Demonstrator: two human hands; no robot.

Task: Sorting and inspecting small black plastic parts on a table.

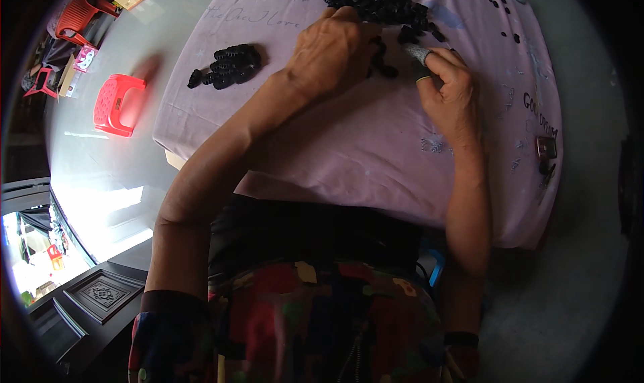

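Observation:
My left hand (329, 54) is over the near edge of a heap of small black ribbed, coil-like pieces (376, 1), its back turned up. Its fingers are curled and largely hidden, so what they hold cannot be made out. Beside it, a short string of black pieces (381, 60) lies on the pink cloth (322, 155). My right hand (451, 91) is just right of these, fingers bent inward. A grey wrap (417, 51) covers its index finger, and a yellow-edged band (423, 79) circles the thumb. Anything in its grip is too small to tell.
A cluster of black ribbed pieces (231, 66) lies at the left of the table. Several small black bits (504, 7) are scattered at the far right. A small dark reddish object (546, 147) rests by the right edge. A red stool (119, 106) stands on the floor, left.

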